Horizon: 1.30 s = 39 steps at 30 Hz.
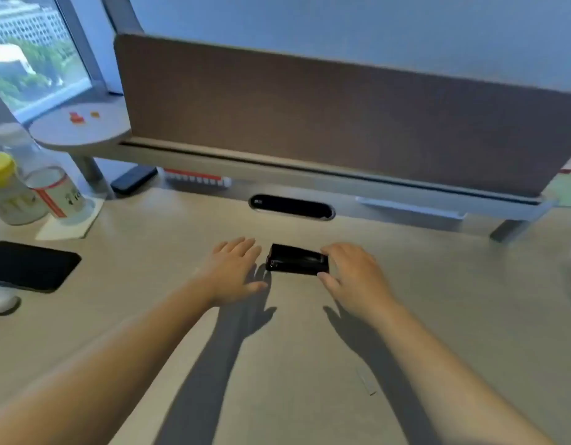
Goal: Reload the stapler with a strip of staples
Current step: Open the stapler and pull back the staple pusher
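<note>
A small black stapler [296, 259] lies flat on the beige desk [438, 284], its long side running left to right. My left hand [236, 268] hovers just left of it, fingers spread, holding nothing and not touching it. My right hand [355, 274] is at the stapler's right end, thumb and fingers reaching around that end; whether they grip it is unclear. A thin pale strip, possibly staples [366, 380], lies on the desk near my right forearm.
A brown partition [342, 117] closes off the back of the desk. A cable slot [290, 207] sits behind the stapler. At the left stand bottles [8, 191], a glass jar [56, 191], a black pad [30, 266] and a white mouse [1, 300].
</note>
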Each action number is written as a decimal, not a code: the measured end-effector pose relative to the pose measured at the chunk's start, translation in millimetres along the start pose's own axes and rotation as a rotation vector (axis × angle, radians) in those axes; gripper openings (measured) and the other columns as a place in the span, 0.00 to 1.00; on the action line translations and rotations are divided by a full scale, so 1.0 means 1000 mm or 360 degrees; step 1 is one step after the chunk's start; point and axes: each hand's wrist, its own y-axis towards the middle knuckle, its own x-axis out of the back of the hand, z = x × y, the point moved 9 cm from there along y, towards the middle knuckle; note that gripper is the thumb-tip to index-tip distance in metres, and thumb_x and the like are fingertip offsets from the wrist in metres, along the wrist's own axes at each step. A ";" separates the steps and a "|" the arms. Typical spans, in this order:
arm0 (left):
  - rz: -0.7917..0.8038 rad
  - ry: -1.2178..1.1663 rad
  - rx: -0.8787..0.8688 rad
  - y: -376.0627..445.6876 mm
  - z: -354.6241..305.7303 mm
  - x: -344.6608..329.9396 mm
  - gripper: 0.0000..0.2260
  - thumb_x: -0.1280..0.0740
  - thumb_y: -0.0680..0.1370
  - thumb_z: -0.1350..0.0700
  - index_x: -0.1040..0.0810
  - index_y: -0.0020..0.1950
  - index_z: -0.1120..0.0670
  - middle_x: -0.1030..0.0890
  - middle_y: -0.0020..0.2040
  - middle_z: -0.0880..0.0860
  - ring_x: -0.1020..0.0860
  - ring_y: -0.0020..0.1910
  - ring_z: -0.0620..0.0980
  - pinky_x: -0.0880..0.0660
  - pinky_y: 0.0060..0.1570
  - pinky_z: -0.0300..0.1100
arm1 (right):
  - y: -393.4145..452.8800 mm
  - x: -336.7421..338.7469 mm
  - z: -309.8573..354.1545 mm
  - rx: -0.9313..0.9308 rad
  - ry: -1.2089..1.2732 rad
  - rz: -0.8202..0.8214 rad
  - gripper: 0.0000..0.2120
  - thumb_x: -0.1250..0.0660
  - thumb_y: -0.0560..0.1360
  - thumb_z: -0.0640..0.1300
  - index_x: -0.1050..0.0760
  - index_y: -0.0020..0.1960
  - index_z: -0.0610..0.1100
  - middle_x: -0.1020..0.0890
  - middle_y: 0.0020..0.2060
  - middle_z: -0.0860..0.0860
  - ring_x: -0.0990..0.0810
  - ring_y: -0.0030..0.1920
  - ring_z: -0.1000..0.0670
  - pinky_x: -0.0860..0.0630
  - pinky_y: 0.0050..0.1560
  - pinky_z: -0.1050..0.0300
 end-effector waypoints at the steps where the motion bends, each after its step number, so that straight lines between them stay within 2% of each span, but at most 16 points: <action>1: 0.0030 -0.0009 0.0001 0.006 0.002 -0.008 0.32 0.46 0.74 0.42 0.52 0.72 0.55 0.51 0.76 0.55 0.52 0.75 0.53 0.53 0.73 0.48 | 0.009 -0.011 0.000 -0.0007 0.0022 0.0000 0.16 0.40 0.74 0.45 0.34 0.60 0.42 0.25 0.58 0.43 0.30 0.58 0.41 0.34 0.57 0.50; 5: 0.0077 -0.0165 -0.0013 0.040 0.014 -0.033 0.34 0.42 0.73 0.41 0.50 0.72 0.55 0.49 0.76 0.56 0.50 0.75 0.53 0.51 0.73 0.48 | 0.044 -0.041 0.000 -0.0085 0.0135 -0.0053 0.19 0.37 0.73 0.45 0.34 0.61 0.42 0.25 0.58 0.43 0.30 0.59 0.42 0.34 0.59 0.49; 7: 0.0004 -0.0257 -0.0006 0.052 0.020 -0.036 0.36 0.39 0.71 0.40 0.48 0.72 0.56 0.46 0.76 0.56 0.48 0.74 0.54 0.49 0.72 0.47 | 0.055 -0.051 -0.003 -0.0110 0.0190 -0.0098 0.21 0.36 0.72 0.47 0.35 0.62 0.43 0.26 0.60 0.43 0.31 0.60 0.42 0.35 0.60 0.49; 10: -0.0139 -0.0495 0.0000 0.070 0.029 -0.044 0.36 0.34 0.68 0.41 0.42 0.70 0.56 0.38 0.73 0.57 0.42 0.72 0.56 0.44 0.70 0.48 | 0.070 -0.067 -0.008 -0.0154 0.0277 -0.0114 0.25 0.35 0.71 0.47 0.38 0.65 0.43 0.28 0.63 0.43 0.33 0.63 0.41 0.37 0.63 0.48; 14: -0.0312 -0.0839 -0.0029 0.085 0.037 -0.052 0.29 0.29 0.63 0.44 0.29 0.61 0.53 0.24 0.61 0.56 0.30 0.63 0.57 0.34 0.63 0.51 | 0.082 -0.080 -0.013 -0.0221 0.0406 -0.0161 0.27 0.33 0.70 0.46 0.39 0.65 0.44 0.27 0.63 0.43 0.32 0.63 0.42 0.38 0.65 0.47; 17: -0.0451 -0.0954 0.0017 0.087 0.039 -0.049 0.22 0.28 0.64 0.49 0.24 0.56 0.54 0.23 0.59 0.56 0.31 0.63 0.55 0.37 0.62 0.49 | 0.087 -0.083 -0.017 -0.0256 0.0430 -0.0229 0.24 0.32 0.70 0.45 0.35 0.63 0.45 0.25 0.60 0.44 0.31 0.61 0.43 0.38 0.63 0.49; 20: -0.0547 -0.0947 0.0027 0.090 0.041 -0.046 0.18 0.27 0.64 0.50 0.21 0.52 0.54 0.23 0.59 0.55 0.31 0.62 0.55 0.38 0.62 0.48 | 0.090 -0.082 -0.018 -0.0245 0.0448 -0.0287 0.16 0.33 0.70 0.43 0.30 0.57 0.45 0.24 0.55 0.43 0.30 0.57 0.43 0.40 0.58 0.52; 28: -0.0578 -0.0972 0.0005 0.091 0.043 -0.046 0.18 0.27 0.63 0.50 0.21 0.51 0.53 0.22 0.56 0.54 0.30 0.61 0.54 0.38 0.62 0.52 | 0.086 -0.075 -0.014 -0.0160 0.0503 -0.0402 0.12 0.37 0.71 0.42 0.29 0.53 0.41 0.24 0.51 0.41 0.28 0.53 0.41 0.36 0.59 0.46; 30: -0.0560 -0.0951 -0.0003 0.092 0.042 -0.046 0.18 0.28 0.64 0.50 0.21 0.52 0.52 0.23 0.56 0.54 0.30 0.61 0.54 0.39 0.62 0.51 | 0.082 -0.065 -0.017 -0.0169 0.0668 -0.0470 0.12 0.37 0.71 0.39 0.30 0.54 0.40 0.26 0.50 0.42 0.29 0.52 0.42 0.33 0.54 0.52; 34: -0.0546 -0.0909 -0.0011 0.092 0.040 -0.046 0.18 0.28 0.65 0.50 0.22 0.53 0.52 0.23 0.57 0.53 0.31 0.61 0.53 0.40 0.62 0.49 | 0.071 -0.054 -0.030 -0.0262 0.0950 -0.0622 0.12 0.38 0.73 0.36 0.33 0.56 0.39 0.31 0.48 0.49 0.31 0.46 0.53 0.36 0.43 0.78; 36: -0.0549 -0.0907 -0.0009 0.092 0.040 -0.046 0.18 0.28 0.65 0.51 0.22 0.53 0.53 0.23 0.57 0.54 0.31 0.61 0.54 0.39 0.62 0.49 | 0.064 -0.050 -0.039 -0.0333 0.1130 -0.0765 0.12 0.39 0.73 0.35 0.33 0.57 0.38 0.30 0.47 0.51 0.31 0.43 0.59 0.37 0.41 0.82; 39: -0.0547 -0.0905 0.0003 0.092 0.040 -0.046 0.19 0.28 0.65 0.51 0.22 0.54 0.54 0.23 0.57 0.55 0.30 0.61 0.55 0.38 0.62 0.49 | 0.051 -0.047 -0.056 -0.0466 0.1296 -0.0990 0.12 0.42 0.74 0.36 0.35 0.58 0.39 0.28 0.43 0.56 0.30 0.42 0.61 0.35 0.39 0.81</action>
